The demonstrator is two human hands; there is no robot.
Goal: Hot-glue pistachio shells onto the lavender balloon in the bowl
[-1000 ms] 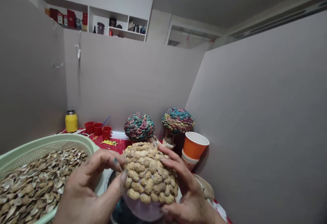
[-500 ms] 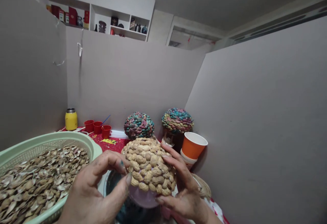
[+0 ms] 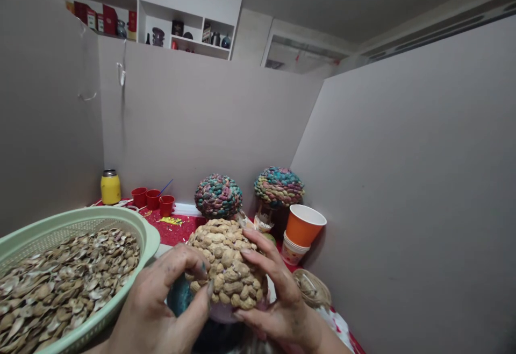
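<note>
A dome covered in glued peanut shells (image 3: 226, 262) is held up in front of me, a pale purple base showing under it. My right hand (image 3: 278, 295) wraps its right side, fingers curled over the shells. My left hand (image 3: 165, 305) is at its left edge, thumb and forefinger pinched against the shells there; what they pinch is too small to make out. Both hands carry dark paint smudges.
A pale green basket (image 3: 121, 219) full of peanut shell halves sits at left. Behind stand two painted shell domes (image 3: 218, 195) (image 3: 279, 185), stacked orange paper cups (image 3: 301, 230), three red cups (image 3: 153, 199), a yellow jar (image 3: 110, 187) and a coil of twine (image 3: 310, 287). Grey partition walls close in on three sides.
The peanut dome has dropped a little and shifted left. My left fingers have closed in from a loose spread to a pinch at its edge.
</note>
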